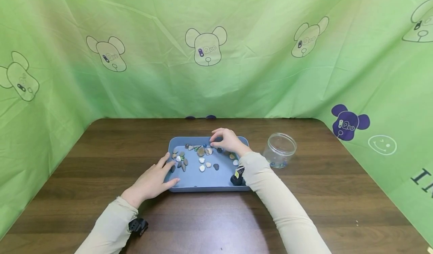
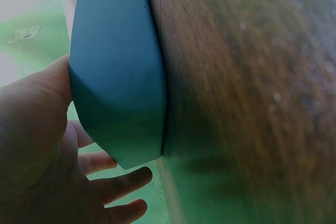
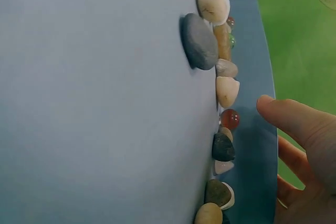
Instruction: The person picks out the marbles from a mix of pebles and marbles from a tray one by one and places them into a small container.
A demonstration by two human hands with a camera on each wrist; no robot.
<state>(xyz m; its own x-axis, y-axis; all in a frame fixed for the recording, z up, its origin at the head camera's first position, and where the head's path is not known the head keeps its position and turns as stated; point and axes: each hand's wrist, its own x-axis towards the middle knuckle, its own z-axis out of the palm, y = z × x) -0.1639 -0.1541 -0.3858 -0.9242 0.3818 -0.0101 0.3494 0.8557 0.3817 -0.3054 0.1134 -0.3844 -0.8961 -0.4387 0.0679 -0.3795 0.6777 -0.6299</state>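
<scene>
Blue tray (image 1: 193, 178) of pebbles (image 1: 202, 168), jar (image 1: 281, 148) of marbles (image 1: 278, 165); left fingers (image 2: 123, 183) apart, right fingers (image 3: 290, 113) unclear

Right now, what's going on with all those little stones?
A person has both hands at a tray of stones and marbles. The left hand touches the tray's left side; the right hand is at the far edge, and I can't tell if it's gripping anything. Many stones lie along that far side. A jar stands to the right, small bluish things at its bottom.
</scene>
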